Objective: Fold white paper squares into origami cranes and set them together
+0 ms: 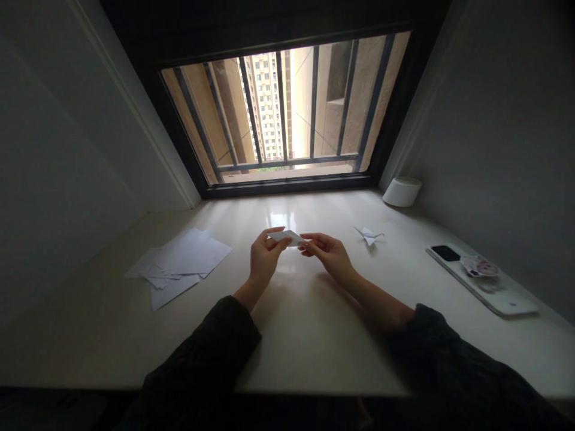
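A small piece of folded white paper (291, 237), roughly diamond-shaped, is held up above the pale sill between both hands. My left hand (268, 251) pinches its left part, with the thumb in front and the fingers behind. At its right corner, the thumb and fingers of my right hand (327, 251) close on the paper. The fingertips hide part of its edges. To the right of my right hand, a folded paper crane (369, 236) rests on the surface.
Loose white paper sheets (188, 254) lie in an overlapping pile at the left. On the right is a phone (483, 281) in a case with a cartoon grip. A white cylindrical object (402, 191) stands in the back right corner, beside the barred window (287, 114).
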Tool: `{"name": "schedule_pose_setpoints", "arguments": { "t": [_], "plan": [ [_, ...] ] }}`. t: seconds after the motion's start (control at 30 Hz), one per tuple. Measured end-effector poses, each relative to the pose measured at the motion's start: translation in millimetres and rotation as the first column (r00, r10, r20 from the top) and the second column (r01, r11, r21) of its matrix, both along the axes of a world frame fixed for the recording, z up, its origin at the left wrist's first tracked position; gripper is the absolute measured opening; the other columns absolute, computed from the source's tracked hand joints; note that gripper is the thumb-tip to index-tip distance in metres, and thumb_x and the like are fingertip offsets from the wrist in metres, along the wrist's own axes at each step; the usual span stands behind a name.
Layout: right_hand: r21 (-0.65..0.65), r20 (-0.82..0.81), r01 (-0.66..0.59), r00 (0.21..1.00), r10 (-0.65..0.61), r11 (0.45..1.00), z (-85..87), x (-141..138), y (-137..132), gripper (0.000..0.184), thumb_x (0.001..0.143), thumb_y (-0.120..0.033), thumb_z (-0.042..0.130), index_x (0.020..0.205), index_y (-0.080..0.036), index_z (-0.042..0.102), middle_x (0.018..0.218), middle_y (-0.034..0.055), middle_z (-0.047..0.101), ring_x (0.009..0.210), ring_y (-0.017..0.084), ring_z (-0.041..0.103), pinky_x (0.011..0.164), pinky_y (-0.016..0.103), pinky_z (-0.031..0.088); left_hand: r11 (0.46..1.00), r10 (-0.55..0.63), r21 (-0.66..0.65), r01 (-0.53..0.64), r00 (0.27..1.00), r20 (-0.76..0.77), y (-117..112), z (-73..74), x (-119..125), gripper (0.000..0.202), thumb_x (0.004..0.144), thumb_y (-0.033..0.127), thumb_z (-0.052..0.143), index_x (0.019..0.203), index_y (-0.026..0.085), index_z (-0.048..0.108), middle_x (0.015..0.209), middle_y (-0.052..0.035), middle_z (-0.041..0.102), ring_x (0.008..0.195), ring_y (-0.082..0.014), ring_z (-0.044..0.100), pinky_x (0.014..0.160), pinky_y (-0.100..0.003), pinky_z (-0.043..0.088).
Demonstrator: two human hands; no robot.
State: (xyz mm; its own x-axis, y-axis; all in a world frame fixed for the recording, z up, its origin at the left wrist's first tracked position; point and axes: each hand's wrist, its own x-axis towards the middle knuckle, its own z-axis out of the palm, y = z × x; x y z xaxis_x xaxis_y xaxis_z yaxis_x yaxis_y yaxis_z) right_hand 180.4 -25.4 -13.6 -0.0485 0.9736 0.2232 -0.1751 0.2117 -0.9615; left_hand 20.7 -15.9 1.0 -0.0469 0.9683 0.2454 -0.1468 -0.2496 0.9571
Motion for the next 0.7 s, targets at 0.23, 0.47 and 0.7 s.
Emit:
{"name": "schedule_pose_setpoints", "arguments": {
  "t": [0.23,0.47,0.7],
  "plan": [
    [-0.020,0.013,0.078,0.997,-0.078,0.997,-1.0,3,3,0.033,0.064,-0.044,0.076,0.084,-0.019,0.074,0.070,0.0054,0.073,0.063,0.018,0.067,0.068,0.036,0.055,0.998,-0.034,0.047,0.034,0.999,-0.009,1,-4.2,0,0.034,0.065,0.027,0.077,0.090,0.017,0.057,0.083,-0.0045,0.072,0.080,-0.0181,0.069,0.076,-0.032,0.053],
    [0.304,0.192,0.302,0.909,-0.369,0.904,5.5,7,-2,0.018,0.071,-0.040,0.071,0.083,-0.026,0.075,0.083,0.0036,0.073,0.077,0.021,0.065,0.072,0.036,0.051,0.996,0.006,0.083,0.012,0.976,-0.216,-5,-1.1,-4,0.063,0.069,0.031,0.075,0.126,0.026,0.049,0.085,-0.0036,0.073,0.072,-0.0176,0.069,0.068,-0.027,0.053],
    [0.411,0.234,0.212,0.915,-0.328,0.886,11.1,4,-10,0.015,0.074,-0.038,0.070,0.083,-0.028,0.075,0.082,0.0034,0.072,0.075,0.021,0.064,0.068,0.035,0.051,0.958,0.008,0.270,0.092,0.937,-0.349,-8,3.9,-1,0.020,0.077,0.032,0.067,0.094,0.023,0.071,0.098,-0.0054,0.072,0.088,-0.0205,0.068,0.080,-0.034,0.055]
  ]
}}
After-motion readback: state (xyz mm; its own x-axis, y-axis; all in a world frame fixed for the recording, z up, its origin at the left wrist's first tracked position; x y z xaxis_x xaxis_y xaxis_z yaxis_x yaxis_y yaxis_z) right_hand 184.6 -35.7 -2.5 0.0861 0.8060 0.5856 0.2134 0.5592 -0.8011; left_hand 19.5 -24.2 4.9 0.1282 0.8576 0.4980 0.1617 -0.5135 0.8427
